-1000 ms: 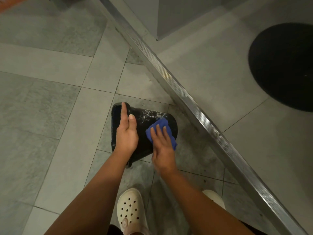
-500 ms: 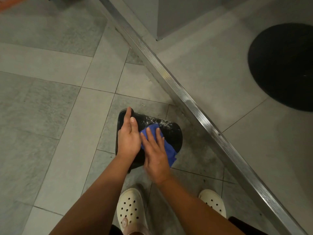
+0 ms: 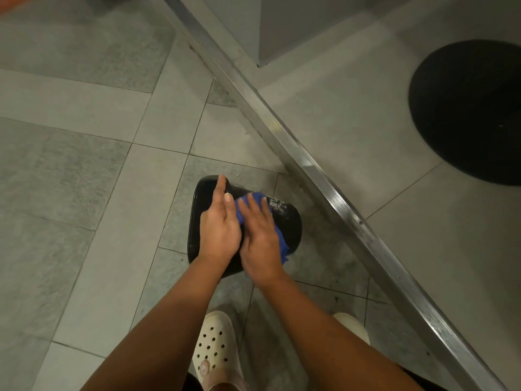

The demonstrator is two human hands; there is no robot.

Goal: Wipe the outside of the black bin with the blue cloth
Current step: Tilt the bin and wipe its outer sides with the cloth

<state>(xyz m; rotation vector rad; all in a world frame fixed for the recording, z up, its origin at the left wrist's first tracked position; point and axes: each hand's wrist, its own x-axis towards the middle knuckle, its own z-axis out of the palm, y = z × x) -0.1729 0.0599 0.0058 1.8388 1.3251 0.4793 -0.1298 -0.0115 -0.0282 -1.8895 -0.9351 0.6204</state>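
A small black bin (image 3: 290, 221) lies tipped on its side on the grey tiled floor, its open mouth facing left. My left hand (image 3: 220, 227) grips the bin at its rim, fingers over the upper edge. My right hand (image 3: 260, 238) presses the blue cloth (image 3: 282, 246) flat against the bin's upper side wall, right beside my left hand. White smears (image 3: 277, 206) show on the wall beyond the cloth. Most of the cloth is hidden under my palm.
A ribbed metal strip (image 3: 324, 176) runs diagonally just right of the bin. Beyond it lies a round black mat (image 3: 468, 114). My white clogs (image 3: 215, 348) stand directly below the bin. A grey wall corner (image 3: 270, 38) rises at the top.
My right hand has slid the cloth leftward and up the bin wall until it meets my left hand. The bin has shifted slightly to the right.
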